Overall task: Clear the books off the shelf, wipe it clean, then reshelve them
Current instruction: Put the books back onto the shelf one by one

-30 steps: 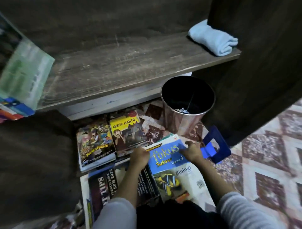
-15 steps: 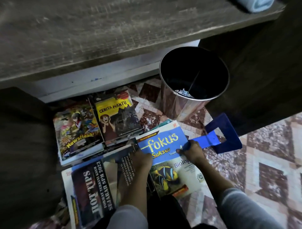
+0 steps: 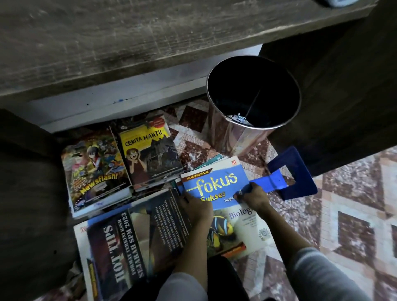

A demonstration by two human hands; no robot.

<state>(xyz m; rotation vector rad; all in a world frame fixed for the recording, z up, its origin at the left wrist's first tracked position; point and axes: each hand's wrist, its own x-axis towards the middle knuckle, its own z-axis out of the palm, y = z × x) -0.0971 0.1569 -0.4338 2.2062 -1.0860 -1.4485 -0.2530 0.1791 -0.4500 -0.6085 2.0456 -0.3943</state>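
Observation:
Several books lie on the tiled floor below a bare wooden shelf (image 3: 129, 43). My left hand (image 3: 196, 207) grips the left edge of a blue-and-white "Fokus Sukses" Biology book (image 3: 219, 184), and my right hand (image 3: 252, 196) grips its right edge, against the handle of a blue bookend (image 3: 294, 174). To the left lies a dark "Hot Tips" book (image 3: 129, 242). Behind it sit a "Newsflash!" comic (image 3: 94, 167) and a yellow "Cerita Hantu" book (image 3: 148, 148). A corner of the light blue cloth (image 3: 335, 2) shows at the shelf's top right.
A shiny metal bin (image 3: 253, 120) with a dark inside stands just behind the Biology book, beside a dark wooden side panel (image 3: 343, 96). Another dark panel (image 3: 28, 193) walls in the left. Patterned floor tiles (image 3: 354, 214) stretch to the right.
The view dropped closer to the floor, so the shelf and cloth slid up and mostly out of frame. Both hands kept hold of the Biology book, which shifted slightly.

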